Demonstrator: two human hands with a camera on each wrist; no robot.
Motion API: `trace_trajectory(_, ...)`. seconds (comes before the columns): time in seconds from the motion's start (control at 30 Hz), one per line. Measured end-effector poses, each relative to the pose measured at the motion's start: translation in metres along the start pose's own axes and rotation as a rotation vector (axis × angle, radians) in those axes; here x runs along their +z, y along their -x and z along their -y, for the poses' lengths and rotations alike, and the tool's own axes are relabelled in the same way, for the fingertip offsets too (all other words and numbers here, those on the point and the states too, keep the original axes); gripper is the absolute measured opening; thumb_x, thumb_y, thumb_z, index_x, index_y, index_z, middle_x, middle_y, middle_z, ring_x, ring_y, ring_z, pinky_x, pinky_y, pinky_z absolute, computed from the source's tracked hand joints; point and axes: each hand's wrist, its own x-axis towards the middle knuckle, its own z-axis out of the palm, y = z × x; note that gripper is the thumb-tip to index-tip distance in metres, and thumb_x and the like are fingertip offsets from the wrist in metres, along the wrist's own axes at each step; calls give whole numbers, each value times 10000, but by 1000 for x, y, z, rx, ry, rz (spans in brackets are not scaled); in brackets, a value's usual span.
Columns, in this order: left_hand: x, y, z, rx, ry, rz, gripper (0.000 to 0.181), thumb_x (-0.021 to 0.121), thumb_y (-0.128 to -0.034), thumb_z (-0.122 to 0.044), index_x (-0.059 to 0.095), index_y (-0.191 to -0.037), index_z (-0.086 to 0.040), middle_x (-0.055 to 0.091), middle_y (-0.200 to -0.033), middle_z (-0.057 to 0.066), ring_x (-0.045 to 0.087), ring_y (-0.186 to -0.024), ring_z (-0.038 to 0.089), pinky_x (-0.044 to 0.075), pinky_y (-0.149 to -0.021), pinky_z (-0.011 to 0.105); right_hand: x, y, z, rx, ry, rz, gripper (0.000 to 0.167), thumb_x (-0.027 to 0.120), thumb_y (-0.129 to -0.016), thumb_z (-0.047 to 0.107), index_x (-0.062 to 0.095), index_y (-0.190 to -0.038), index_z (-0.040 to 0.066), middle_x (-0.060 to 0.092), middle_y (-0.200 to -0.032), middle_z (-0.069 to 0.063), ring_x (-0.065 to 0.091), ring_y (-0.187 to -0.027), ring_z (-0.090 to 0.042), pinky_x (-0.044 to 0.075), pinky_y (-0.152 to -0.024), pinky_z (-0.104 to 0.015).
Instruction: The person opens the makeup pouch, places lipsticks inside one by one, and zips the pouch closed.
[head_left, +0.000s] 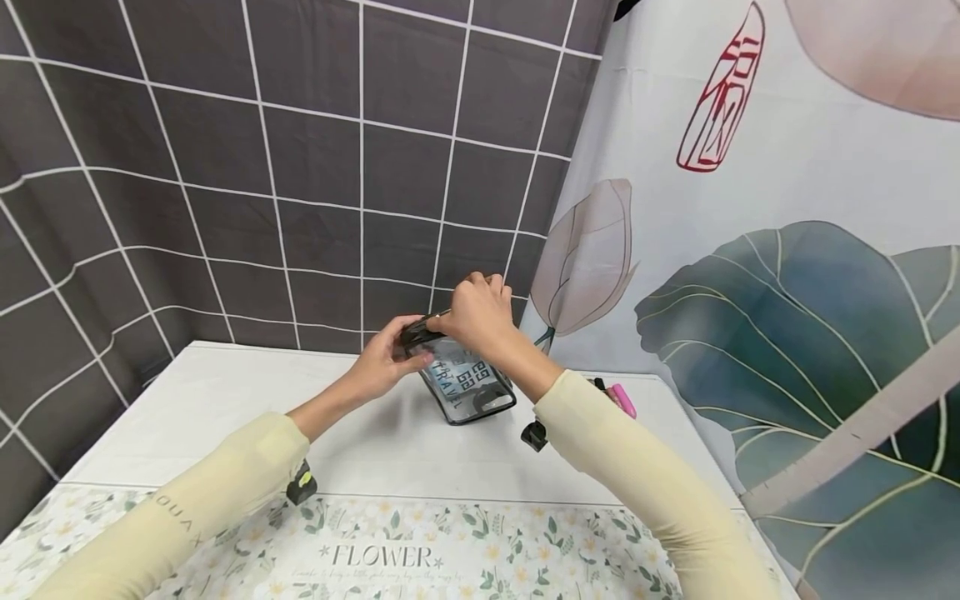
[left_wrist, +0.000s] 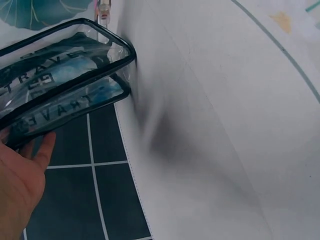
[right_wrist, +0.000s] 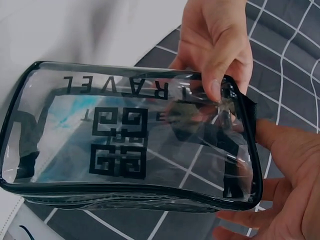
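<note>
A clear plastic travel toiletry bag (head_left: 467, 385) with black piping and black TRAVEL lettering is held tilted above the white table. My left hand (head_left: 378, 362) grips its upper left side, the thumb lying on the clear face, as the right wrist view also shows. At the bag's upper end is my right hand (head_left: 483, 312), its fingers bent. In the right wrist view the right thumb meets a black tab (right_wrist: 250, 109) at the bag's end, with fingers at the edge below. Blue and white show through the plastic; whether that lies inside, I cannot tell.
A pink pen-like item (head_left: 623, 401) lies beside a black one near the table's right edge, partly behind the right sleeve. A floral cloth (head_left: 390, 533) covers the table's front. Dark gridded fabric (head_left: 315, 167) hangs behind, a leaf-printed curtain (head_left: 795, 333) at the right.
</note>
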Motion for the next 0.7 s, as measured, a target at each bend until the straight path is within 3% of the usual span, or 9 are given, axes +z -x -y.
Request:
trace_trajectory(0.27,1,-2,-1,1,-35,11,678,756,-1076,-68,438,-1672,-2,577,-1593,287,684,-1329,431,600,-1088,414,-5,0,0,-3,-1,37,528,868,-957,479,613,-649,134,739,-1299,-164,556,-1255,-417,453,-1108,-574)
trace_trajectory(0.47,1,-3,-2,-5,-40,1,664,764,-1073,-75,460,-1659,-5,604,-1559,288,704,-1289,406,599,-1084,436,-8,1,-1,1,-48,60,424,792,-1003,379,659,-696,118,738,-1196,-153,553,-1179,-396,439,-1081,-561)
trace_trajectory(0.57,1,-3,-2,-9,-33,3,642,749,-1087,-93,463,-1656,-5,616,-1541,294,708,-1284,409,604,-1066,395,-9,1,-2,-7,-81,69,364,772,-1013,313,711,-731,91,715,-1406,-209,542,-1299,-425,427,-1119,-569)
trace_trajectory(0.7,0,-4,0,-18,5,20,600,668,-1139,-123,438,-1678,0,593,-1574,314,678,-1374,457,607,-1088,347,-12,1,-4,-21,-109,88,285,730,-1029,204,754,-785,60,462,-1750,-260,400,-1532,-476,365,-1217,-611)
